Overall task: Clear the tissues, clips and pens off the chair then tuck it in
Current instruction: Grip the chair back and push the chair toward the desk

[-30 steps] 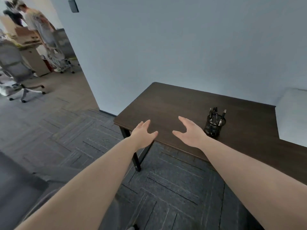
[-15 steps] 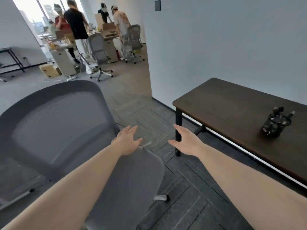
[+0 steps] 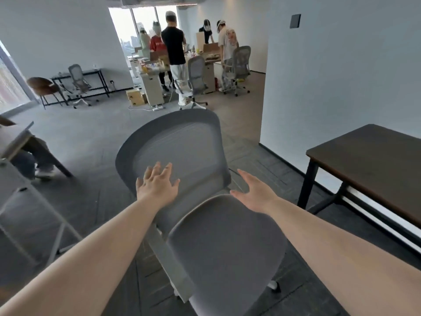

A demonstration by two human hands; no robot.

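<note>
While both hands [image 3: 157, 188] [image 3: 256, 195] reach over chair [image 3: 225, 242], fingers spread, empty; no writing legible.

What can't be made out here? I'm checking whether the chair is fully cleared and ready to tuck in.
Head view only:
- Grey mesh office chair: the seat's near edge is cut off by the bottom of the frame.
- Chair base: mostly hidden under the seat.
- Dark brown wooden desk: cut off by the right edge, so where the cleared things went is unseen.
- Left hand: whether it touches the backrest is unclear.
- Right hand: likewise.

Bare chair seat [image 3: 227, 242], backrest [image 3: 180, 153] behind.
</note>
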